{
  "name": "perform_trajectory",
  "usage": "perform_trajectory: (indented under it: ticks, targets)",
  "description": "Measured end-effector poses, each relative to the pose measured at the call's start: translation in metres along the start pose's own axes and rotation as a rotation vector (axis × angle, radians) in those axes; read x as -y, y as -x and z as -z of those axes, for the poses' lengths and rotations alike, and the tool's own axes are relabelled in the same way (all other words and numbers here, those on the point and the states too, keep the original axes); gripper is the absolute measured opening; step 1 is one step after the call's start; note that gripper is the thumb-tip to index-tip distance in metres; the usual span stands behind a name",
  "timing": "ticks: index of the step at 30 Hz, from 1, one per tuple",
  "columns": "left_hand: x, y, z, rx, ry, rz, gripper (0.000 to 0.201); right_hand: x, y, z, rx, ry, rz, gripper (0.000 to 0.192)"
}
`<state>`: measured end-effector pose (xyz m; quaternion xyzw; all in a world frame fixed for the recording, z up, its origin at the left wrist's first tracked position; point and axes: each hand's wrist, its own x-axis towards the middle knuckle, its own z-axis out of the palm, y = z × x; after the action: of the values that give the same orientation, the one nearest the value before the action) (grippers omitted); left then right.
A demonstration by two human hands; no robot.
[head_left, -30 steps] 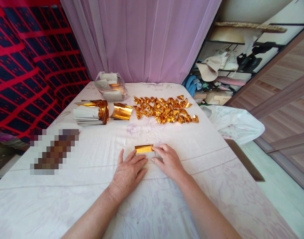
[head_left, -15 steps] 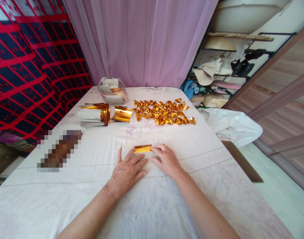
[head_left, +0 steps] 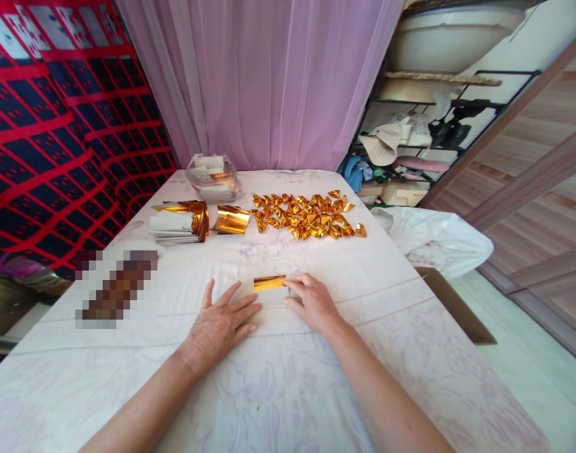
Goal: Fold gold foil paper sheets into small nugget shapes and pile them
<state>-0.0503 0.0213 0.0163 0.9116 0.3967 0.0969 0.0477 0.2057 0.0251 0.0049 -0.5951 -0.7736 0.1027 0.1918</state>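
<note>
A sheet of gold foil paper (head_left: 269,282) lies on the cloth-covered table, its far edge folded over as a shiny gold strip above a pale near part. My right hand (head_left: 315,304) holds the sheet's right end, thumb below and fingertips on the gold strip. My left hand (head_left: 220,324) rests with fingers spread at the sheet's left side, its fingertips at or near the paper's edge. Beyond the hands lie many folded gold pieces (head_left: 311,217). To their left are a few loose gold sheets (head_left: 231,219) and a thick stack of foil paper (head_left: 177,228).
A clear plastic bag (head_left: 213,178) with more paper stands at the table's back left. A blurred-out patch (head_left: 120,286) covers something on the left. Right of the table are a white plastic bag (head_left: 451,242), a cardboard piece (head_left: 455,307) and a shelf rack. A purple curtain (head_left: 269,82) hangs behind.
My left hand has slid left off the middle of the sheet, its fingers spreading. The right hand keeps its place at the right end. The view has shifted slightly.
</note>
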Motion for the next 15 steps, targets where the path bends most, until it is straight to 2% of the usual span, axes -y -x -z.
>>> perform_trajectory:
  ticks: [10, 15]
  targets:
    - [0.004, 0.003, 0.006, -0.019, -0.05, 0.019, 0.032, 0.0, -0.001, 0.0, -0.005, 0.005, 0.01, 0.037]
    - [-0.006, -0.01, 0.013, -0.046, 0.011, 0.069, 0.022, -0.001, -0.001, -0.001, -0.026, -0.009, 0.023, 0.037]
